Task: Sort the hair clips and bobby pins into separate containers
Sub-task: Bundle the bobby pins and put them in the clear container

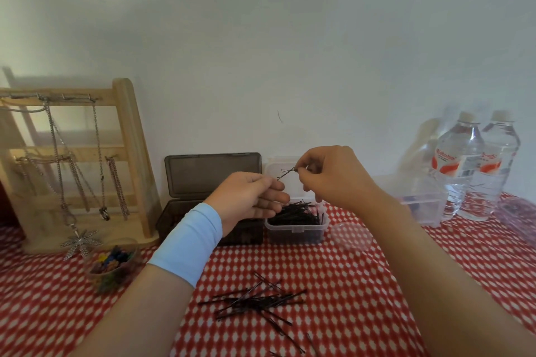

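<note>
My right hand (330,177) pinches a few black bobby pins (285,173) by one end, above a small clear box (295,230) filled with black bobby pins. My left hand (249,197), with a light blue wristband, hovers palm-up just left of those pins, fingers loosely extended, holding nothing I can see. A loose pile of bobby pins (258,303) lies on the red-and-white cloth in front. A small bowl of colourful hair clips (111,265) stands at the left.
A dark box with raised lid (211,174) stands behind my left hand. A wooden jewellery rack (75,159) with chains is at the left. A clear container (420,203) and two water bottles (475,165) stand at the right. A clear round lid (352,236) lies by the pin box.
</note>
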`<control>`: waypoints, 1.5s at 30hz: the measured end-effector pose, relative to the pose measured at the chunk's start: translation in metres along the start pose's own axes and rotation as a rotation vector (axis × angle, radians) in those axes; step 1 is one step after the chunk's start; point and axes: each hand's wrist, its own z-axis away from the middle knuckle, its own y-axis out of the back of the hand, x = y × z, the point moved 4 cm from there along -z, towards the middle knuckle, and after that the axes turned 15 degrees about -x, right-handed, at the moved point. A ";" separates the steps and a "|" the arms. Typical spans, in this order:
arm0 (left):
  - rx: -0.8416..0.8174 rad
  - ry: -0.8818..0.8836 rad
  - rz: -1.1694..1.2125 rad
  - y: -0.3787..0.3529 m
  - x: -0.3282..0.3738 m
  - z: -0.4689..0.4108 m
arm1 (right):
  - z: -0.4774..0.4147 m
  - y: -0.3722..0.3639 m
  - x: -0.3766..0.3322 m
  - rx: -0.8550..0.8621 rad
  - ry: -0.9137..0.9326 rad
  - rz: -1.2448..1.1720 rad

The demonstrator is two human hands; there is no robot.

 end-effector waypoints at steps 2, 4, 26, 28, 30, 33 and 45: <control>0.004 -0.013 -0.038 0.000 0.001 0.000 | 0.001 0.002 0.000 -0.009 0.004 -0.025; 0.024 -0.041 -0.089 -0.001 0.002 0.000 | 0.001 0.002 -0.001 -0.018 0.011 -0.033; -0.112 -0.189 0.553 -0.002 0.007 0.006 | 0.001 -0.005 -0.008 -0.133 0.110 -0.405; -0.114 -0.216 0.527 0.000 0.007 0.006 | 0.000 -0.006 -0.007 -0.153 0.115 -0.479; -0.112 -0.246 0.441 0.002 0.008 0.007 | -0.002 -0.009 -0.005 -0.215 0.131 -0.572; -0.103 -0.285 0.332 0.003 0.010 0.008 | -0.003 -0.017 -0.002 -0.348 0.158 -0.717; 0.242 -0.351 -0.267 0.031 0.007 0.011 | -0.006 0.006 0.019 -0.155 0.123 -1.189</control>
